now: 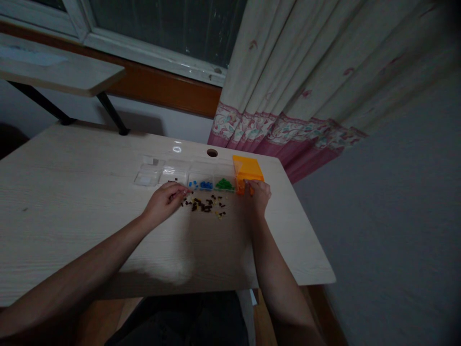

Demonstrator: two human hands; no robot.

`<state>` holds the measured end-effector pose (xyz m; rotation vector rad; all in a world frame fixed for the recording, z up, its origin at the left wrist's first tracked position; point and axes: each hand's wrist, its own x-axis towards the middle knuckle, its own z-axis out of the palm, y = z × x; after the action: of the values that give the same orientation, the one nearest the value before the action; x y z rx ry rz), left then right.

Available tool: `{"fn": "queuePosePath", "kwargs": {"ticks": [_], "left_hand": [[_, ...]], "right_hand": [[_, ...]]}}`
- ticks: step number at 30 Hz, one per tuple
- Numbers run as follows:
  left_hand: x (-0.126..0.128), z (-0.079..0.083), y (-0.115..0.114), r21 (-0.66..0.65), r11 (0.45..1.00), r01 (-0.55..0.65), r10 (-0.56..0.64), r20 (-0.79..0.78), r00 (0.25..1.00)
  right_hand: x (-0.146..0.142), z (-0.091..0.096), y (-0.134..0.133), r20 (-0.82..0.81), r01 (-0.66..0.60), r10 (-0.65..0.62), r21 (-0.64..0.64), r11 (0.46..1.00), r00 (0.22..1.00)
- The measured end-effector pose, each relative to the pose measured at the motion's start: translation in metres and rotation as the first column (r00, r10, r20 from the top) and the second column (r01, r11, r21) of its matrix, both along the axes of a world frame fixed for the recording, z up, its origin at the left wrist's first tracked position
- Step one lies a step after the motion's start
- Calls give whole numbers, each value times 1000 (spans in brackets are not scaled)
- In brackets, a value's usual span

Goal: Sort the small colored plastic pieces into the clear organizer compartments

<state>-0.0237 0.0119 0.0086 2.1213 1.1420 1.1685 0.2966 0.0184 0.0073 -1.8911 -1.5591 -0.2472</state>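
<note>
My left hand (pixel 166 199) is closed in a pinch at the left edge of a loose pile of small dark brown and yellow building bricks (pixel 203 205). Whatever its fingertips hold is too small to make out. At the front of the orange box (pixel 248 166), my right hand (pixel 260 193) also has its fingers pinched together; I cannot tell what is between them. Behind the pile stand clear plastic containers (pixel 173 169) in a row. Blue bricks (pixel 206 185) lie in one, green bricks (pixel 224 183) in another, and a few dark pieces are in one farther left.
The pale wooden table (pixel 90 202) has a round cable hole (pixel 212 153) near its back edge. A raised shelf (pixel 86 77) on black legs stands at the back left. A patterned curtain (pixel 281 96) hangs behind the table, and a grey wall (pixel 382 216) rises on the right.
</note>
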Motion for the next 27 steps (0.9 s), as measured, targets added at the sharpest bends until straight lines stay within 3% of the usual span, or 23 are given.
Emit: {"fn": "queuePosePath", "kwargs": {"ticks": [4,9,17,21,27], "left_hand": [[-3,-1,3,97,993,62,-42,-192,980],[-10,-3,7,98,993,67,-27,-363,931],[-31,2,17,67,992,109,-67,-457,887],[-28,2,13,72,993,94,-40,-543,839],[-25,1,11,74,993,90,-33,-561,827]], "right_hand": [[-13,1,-3,23,-113,111,54,992,993],[-29,0,-7,48,-209,205,100,973,978],[-42,4,-16,132,-284,266,141,948,955],[-49,6,-20,196,-328,297,153,932,935],[-56,10,-23,206,-376,343,147,915,916]]}}
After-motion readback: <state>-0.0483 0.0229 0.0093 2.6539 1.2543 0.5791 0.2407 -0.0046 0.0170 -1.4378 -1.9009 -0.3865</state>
